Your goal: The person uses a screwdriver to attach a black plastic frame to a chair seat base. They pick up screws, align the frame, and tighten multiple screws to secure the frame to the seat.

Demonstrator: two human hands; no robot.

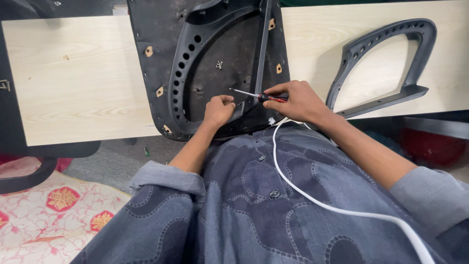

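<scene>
Screwdriver with red-and-black handle and thin metal shaft [259, 96], dead centre over upturned black chair seat base [156, 63] on pale wooden table [78, 83]. At nine o'clock of it, left hand [219, 110], fingers curled shut on black plastic armrest frame [183, 63]. At three o'clock, right hand [298, 101], fingers clamped on handle. Farther at two o'clock, second grey armrest frame [386, 63] lying flat. Below, white cable [312, 195] across blue patterned shirt [254, 205].

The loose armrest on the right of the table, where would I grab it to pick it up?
Probably by the plain straight bar along the bottom of the armrest, coming from the near edge of the table. That bar points toward you, looks slim enough to wrap fingers round, and the big opening behind it leaves them room. Nothing lies on it.
</scene>
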